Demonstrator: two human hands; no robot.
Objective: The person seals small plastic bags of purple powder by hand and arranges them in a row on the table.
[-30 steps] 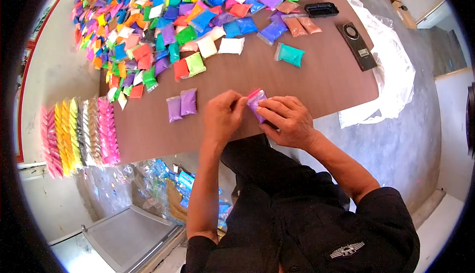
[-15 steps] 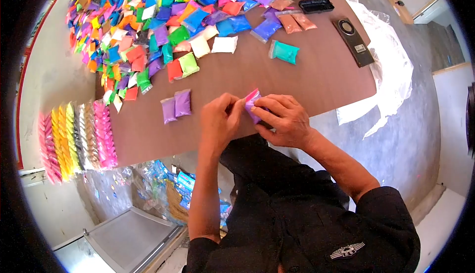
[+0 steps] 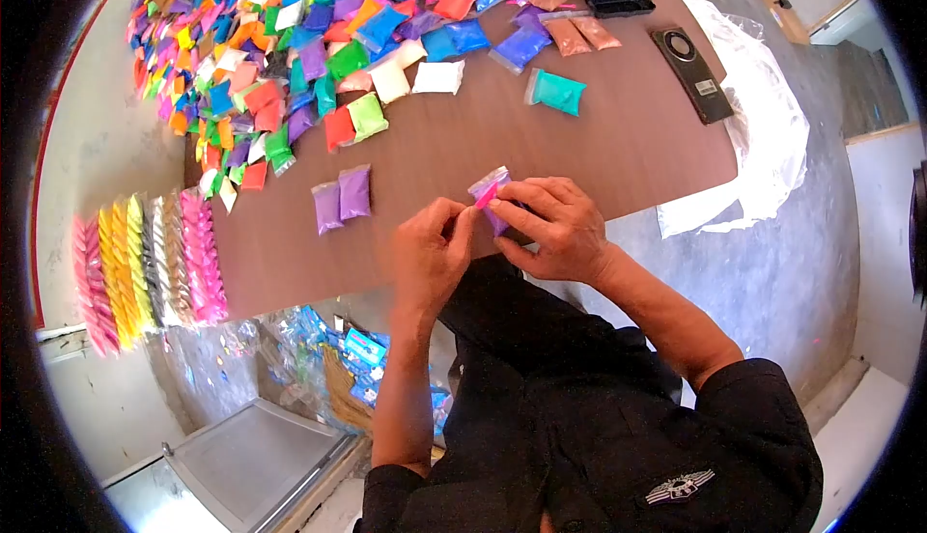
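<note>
A small clear bag of purple material (image 3: pixel 491 180) is between my hands, close to the table's near edge. My right hand (image 3: pixel 558 229) grips it from the right side, fingers curled over its front. A bright pink strip (image 3: pixel 486 195) lies slantwise across the bag. The lower end of this strip meets the pinched fingertips of my left hand (image 3: pixel 432 251). My fingers partly cover the bag, and I cannot make out whether the strip is attached to it. Two filled purple bags (image 3: pixel 342 199) rest side by side on the table, left of my hands.
A large heap of colourful filled bags (image 3: pixel 319 36) covers the brown table's (image 3: pixel 618 147) far left. Twisted bundles in clear wrap (image 3: pixel 154 267) line the left edge. A teal bag (image 3: pixel 557 92), black tray (image 3: pixel 619 2) and dark phone-like device (image 3: pixel 691 74) lie to the right.
The pink strip has shifted from the bag's upper edge to a slant across its front. The bag's clear top now shows above it. Both hands stay close together.
</note>
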